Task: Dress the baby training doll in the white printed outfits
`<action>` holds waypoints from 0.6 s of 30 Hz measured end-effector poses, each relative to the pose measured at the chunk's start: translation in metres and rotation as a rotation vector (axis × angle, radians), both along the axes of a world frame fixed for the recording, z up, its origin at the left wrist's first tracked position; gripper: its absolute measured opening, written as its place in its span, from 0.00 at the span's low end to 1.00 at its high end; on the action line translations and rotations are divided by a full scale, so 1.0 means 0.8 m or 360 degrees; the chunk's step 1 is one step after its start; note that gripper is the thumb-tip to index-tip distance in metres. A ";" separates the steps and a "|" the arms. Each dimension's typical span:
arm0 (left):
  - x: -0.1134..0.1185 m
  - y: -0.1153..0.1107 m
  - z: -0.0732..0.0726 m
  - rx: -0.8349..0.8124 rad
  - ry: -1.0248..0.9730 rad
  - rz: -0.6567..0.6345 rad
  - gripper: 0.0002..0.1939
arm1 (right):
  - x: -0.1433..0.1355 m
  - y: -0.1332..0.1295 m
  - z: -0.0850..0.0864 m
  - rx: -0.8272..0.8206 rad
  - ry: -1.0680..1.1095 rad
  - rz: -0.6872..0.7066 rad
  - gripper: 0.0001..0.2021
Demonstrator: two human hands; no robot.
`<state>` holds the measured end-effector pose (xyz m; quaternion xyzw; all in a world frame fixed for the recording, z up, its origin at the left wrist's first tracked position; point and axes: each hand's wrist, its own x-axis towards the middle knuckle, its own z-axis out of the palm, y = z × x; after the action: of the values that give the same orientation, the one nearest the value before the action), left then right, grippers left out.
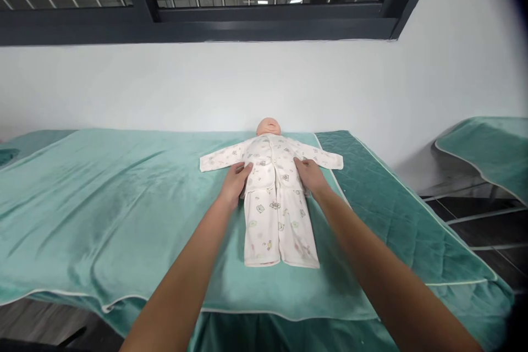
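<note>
A baby doll (268,126) lies on its back with its head toward the wall, dressed in a white patterned top (264,162) and matching trousers (262,228). Both sleeves stretch out sideways. My left hand (236,180) is at the left side of the top near the waist, its fingers closed at the cloth edge. On the opposite side, my right hand (309,175) has its fingertips closed at the top's right edge. Neither doll hands nor feet show beyond the cloth.
Under the doll is a green cover (165,242) on a bed, over a darker quilted one (391,220). Behind rises a white wall (165,88) below a barred window (268,25). Another green-covered surface (490,143) stands at the right, beside a metal frame (487,215).
</note>
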<state>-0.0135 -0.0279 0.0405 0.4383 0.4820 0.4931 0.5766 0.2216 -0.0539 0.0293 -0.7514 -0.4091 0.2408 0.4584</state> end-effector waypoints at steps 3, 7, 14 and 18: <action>0.005 0.000 0.005 -0.0095 0.0029 -0.0099 0.30 | -0.006 0.002 -0.001 -0.0029 0.0016 0.0021 0.29; 0.008 0.000 0.008 -0.0034 -0.0049 -0.0130 0.29 | -0.012 0.000 -0.003 0.0031 0.0069 0.0102 0.28; 0.023 0.030 0.019 0.0058 -0.0074 -0.0091 0.28 | -0.008 0.029 -0.003 0.0249 0.0204 0.0051 0.29; 0.025 0.048 0.008 0.0076 -0.0065 -0.0093 0.28 | -0.003 0.042 -0.007 0.0273 0.0195 0.0094 0.28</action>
<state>0.0068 0.0101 0.0465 0.4556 0.4451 0.4964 0.5898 0.2191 -0.0201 0.0240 -0.6809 -0.4213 0.2638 0.5379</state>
